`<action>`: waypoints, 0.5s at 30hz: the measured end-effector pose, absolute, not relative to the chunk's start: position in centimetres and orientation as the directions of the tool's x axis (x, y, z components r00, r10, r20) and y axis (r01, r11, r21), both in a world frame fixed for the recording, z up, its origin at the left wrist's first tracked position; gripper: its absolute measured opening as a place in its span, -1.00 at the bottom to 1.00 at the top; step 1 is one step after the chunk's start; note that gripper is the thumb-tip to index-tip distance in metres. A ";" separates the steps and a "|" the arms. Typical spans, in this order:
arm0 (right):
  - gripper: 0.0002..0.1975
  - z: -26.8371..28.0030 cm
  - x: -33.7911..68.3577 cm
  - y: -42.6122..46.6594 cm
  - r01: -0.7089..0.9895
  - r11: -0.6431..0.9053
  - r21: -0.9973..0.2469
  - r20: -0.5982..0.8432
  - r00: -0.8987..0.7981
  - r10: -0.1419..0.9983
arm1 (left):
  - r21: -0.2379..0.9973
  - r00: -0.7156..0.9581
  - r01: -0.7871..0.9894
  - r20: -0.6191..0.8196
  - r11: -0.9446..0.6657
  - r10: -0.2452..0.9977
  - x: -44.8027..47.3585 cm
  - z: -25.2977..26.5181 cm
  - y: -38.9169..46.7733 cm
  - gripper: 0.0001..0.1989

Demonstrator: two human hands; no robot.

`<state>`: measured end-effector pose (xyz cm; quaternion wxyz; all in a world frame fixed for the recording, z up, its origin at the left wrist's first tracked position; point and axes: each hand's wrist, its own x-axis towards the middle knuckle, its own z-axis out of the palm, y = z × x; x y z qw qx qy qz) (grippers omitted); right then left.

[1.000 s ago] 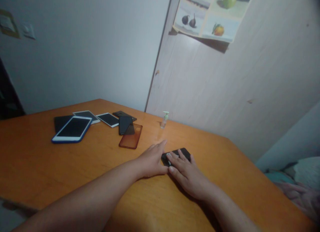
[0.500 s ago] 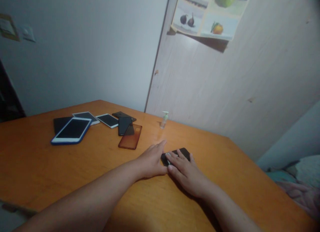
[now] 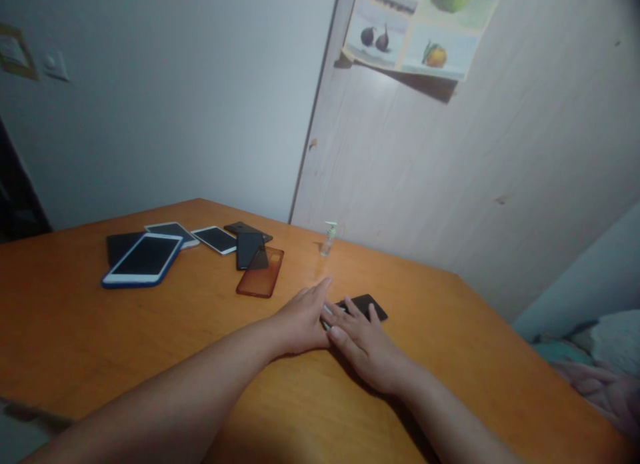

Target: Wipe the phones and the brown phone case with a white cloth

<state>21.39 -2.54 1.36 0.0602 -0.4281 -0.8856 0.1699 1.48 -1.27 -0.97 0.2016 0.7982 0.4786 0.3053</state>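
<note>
Dark phone (image 3: 368, 303), inside far edge of table (image 3: 150, 327): left hand (image 3: 303, 324), digits apart, seemingly steadied it; flat, unclamped right hand (image 3: 367, 347) needed even pressure.

The nearest device (image 3: 369, 306) is black, the table (image 3: 460, 337) orange, the phone case (image 3: 260, 279) russet, the tablet (image 3: 145, 258) edged white and blue.

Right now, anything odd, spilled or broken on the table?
Nothing spilled or visibly broken. Slightly untidy on the left: the blue tablet lies partly over a dark slab, and the brown case overlaps the black phone askew. The black item under the right hand is partly hidden, so can't judge.
</note>
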 end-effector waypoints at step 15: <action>-0.38 1.0 22.8 -1.3 0.842 0.475 -0.255 -0.050 -0.502 0.863 | 0.635 0.327 0.633 0.299 -0.443 0.896 1.5 -1.4 -1.2 0.13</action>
